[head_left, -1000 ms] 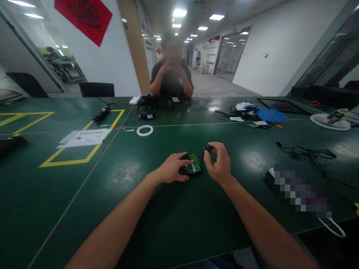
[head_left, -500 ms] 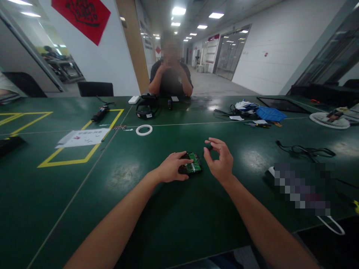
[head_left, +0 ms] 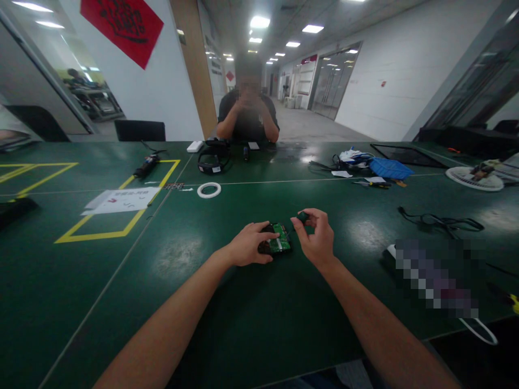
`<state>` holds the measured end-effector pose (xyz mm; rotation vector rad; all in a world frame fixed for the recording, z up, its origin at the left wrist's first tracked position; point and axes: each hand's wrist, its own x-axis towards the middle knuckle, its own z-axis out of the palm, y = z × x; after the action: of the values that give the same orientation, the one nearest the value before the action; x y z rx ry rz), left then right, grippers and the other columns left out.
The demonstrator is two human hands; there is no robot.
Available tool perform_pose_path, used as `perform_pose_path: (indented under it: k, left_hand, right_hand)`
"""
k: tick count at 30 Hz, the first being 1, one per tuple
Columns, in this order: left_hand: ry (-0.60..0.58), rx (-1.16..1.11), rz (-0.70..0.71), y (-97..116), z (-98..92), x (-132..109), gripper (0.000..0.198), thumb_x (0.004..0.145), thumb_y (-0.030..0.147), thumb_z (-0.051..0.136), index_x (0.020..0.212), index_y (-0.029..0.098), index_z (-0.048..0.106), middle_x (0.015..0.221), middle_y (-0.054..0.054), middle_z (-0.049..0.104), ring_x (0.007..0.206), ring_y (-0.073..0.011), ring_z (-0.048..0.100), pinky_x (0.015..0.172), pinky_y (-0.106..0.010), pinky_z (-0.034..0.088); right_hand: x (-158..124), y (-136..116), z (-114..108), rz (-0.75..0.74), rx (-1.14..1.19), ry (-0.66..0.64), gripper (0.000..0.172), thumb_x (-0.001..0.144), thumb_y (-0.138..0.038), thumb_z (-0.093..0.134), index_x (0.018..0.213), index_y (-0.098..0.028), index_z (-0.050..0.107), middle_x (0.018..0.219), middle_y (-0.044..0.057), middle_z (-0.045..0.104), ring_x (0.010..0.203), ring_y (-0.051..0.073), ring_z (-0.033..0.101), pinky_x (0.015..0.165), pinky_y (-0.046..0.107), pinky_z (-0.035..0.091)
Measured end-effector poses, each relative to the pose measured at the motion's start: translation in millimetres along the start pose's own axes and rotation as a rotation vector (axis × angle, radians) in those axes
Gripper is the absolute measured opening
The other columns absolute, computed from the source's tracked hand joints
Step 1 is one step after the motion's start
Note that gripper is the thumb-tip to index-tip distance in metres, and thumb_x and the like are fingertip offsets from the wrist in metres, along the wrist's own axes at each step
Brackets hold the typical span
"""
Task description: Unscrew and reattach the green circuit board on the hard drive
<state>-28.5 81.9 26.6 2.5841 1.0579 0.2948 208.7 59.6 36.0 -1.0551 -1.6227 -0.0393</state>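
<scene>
A hard drive (head_left: 284, 246) lies on the green table with its green circuit board facing up. My left hand (head_left: 252, 244) grips its left side, thumb at the near edge and a finger stretched over the board. My right hand (head_left: 315, 236) is closed around the dark handle of a small screwdriver (head_left: 302, 216), just right of the drive. The thin shaft slants down and left toward the board's right edge. Whether its tip touches a screw is too small to tell.
A white tape roll (head_left: 209, 190) and printed paper (head_left: 121, 200) lie to the left. Right are a black cable (head_left: 441, 219), a blurred-out strip (head_left: 436, 278) and a blue basket (head_left: 391, 168). Across the table sits a person (head_left: 248, 116) beside a black headset (head_left: 211, 162).
My right hand's fingers have closed in on the screwdriver handle and shifted slightly down and left. The left hand stays on the drive. The view has tipped a little.
</scene>
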Motion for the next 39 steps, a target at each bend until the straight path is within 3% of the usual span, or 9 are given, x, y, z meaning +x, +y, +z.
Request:
perform_pose_path:
  k: [4, 9, 16, 20, 23, 30, 36, 39]
  left_hand:
    - [0.000, -0.012, -0.005, 0.5, -0.4, -0.4, 0.076, 0.074, 0.049, 0.081, 0.144, 0.032, 0.054, 0.163, -0.011, 0.031, 0.145, -0.0371, 0.036, 0.117, -0.053, 0.028]
    - [-0.002, -0.007, 0.004, 0.3, -0.9, -0.8, 0.076, 0.075, 0.050, 0.080, 0.144, 0.032, 0.054, 0.163, -0.010, 0.030, 0.144, -0.0367, 0.037, 0.117, -0.052, 0.028]
    - [-0.008, -0.006, -0.012, 0.0, -0.8, -0.6, 0.076, 0.075, 0.050, 0.080, 0.144, 0.032, 0.054, 0.163, -0.011, 0.029, 0.145, -0.0372, 0.035, 0.118, -0.053, 0.026]
    - [-0.008, -0.014, -0.005, 0.7, -1.7, -1.0, 0.075, 0.075, 0.050, 0.081, 0.143, 0.032, 0.055, 0.164, -0.010, 0.029, 0.145, -0.0371, 0.035, 0.118, -0.052, 0.027]
    - [-0.005, -0.010, 0.001, 0.8, -2.1, -1.0, 0.075, 0.075, 0.050, 0.080, 0.143, 0.031, 0.055, 0.163, -0.011, 0.029, 0.145, -0.0370, 0.036, 0.118, -0.052, 0.027]
    - [-0.004, -0.007, 0.006, -0.5, 0.0, -0.7, 0.076, 0.076, 0.050, 0.080, 0.144, 0.032, 0.054, 0.163, -0.013, 0.029, 0.144, -0.0389, 0.037, 0.118, -0.054, 0.026]
    - [-0.003, -0.020, 0.002, -1.4, 0.5, -0.5, 0.075, 0.075, 0.051, 0.080, 0.144, 0.033, 0.054, 0.164, -0.011, 0.029, 0.144, -0.0388, 0.036, 0.118, -0.055, 0.026]
    - [-0.008, -0.012, -0.001, -1.7, 0.3, -0.5, 0.075, 0.076, 0.051, 0.080, 0.144, 0.033, 0.054, 0.164, -0.011, 0.028, 0.144, -0.0386, 0.036, 0.118, -0.055, 0.025]
  right_hand:
    - [1.2, -2.3, -0.3, -0.073, -0.012, -0.040, 0.034, 0.093, -0.026, 0.061, 0.126, -0.025, 0.053, 0.112, 0.009, 0.061, 0.094, 0.020, 0.065, 0.072, 0.037, 0.063]
    - [5.4, -2.2, 0.3, -0.109, 0.008, 0.036, 0.032, 0.091, -0.023, 0.065, 0.119, -0.025, 0.050, 0.123, 0.010, 0.061, 0.105, 0.022, 0.067, 0.078, 0.040, 0.064]
    - [9.5, -0.6, -8.4, -0.148, -0.111, 0.034, 0.025, 0.090, -0.024, 0.067, 0.113, -0.025, 0.057, 0.106, 0.008, 0.063, 0.093, 0.022, 0.066, 0.079, 0.041, 0.062]
    - [7.2, -1.4, -7.3, -0.088, -0.047, -0.043, 0.031, 0.094, -0.023, 0.059, 0.125, -0.025, 0.053, 0.115, 0.009, 0.063, 0.099, 0.022, 0.066, 0.081, 0.040, 0.062]
    - [4.0, -0.4, -5.1, -0.044, -0.054, -0.094, 0.036, 0.096, -0.024, 0.056, 0.132, -0.025, 0.049, 0.113, 0.008, 0.065, 0.091, 0.020, 0.067, 0.082, 0.040, 0.061]
    - [4.6, -2.4, -6.0, -0.042, -0.082, -0.068, 0.036, 0.093, -0.029, 0.064, 0.127, -0.025, 0.053, 0.099, 0.005, 0.060, 0.075, 0.016, 0.062, 0.073, 0.036, 0.060]
    - [3.9, -0.4, -2.0, -0.061, 0.000, -0.050, 0.040, 0.094, -0.023, 0.061, 0.132, -0.026, 0.050, 0.125, 0.011, 0.062, 0.105, 0.022, 0.068, 0.086, 0.041, 0.062]
    - [2.6, 3.4, 0.4, -0.043, 0.048, 0.014, 0.040, 0.092, -0.024, 0.064, 0.129, -0.025, 0.047, 0.129, 0.011, 0.062, 0.106, 0.022, 0.069, 0.084, 0.041, 0.063]
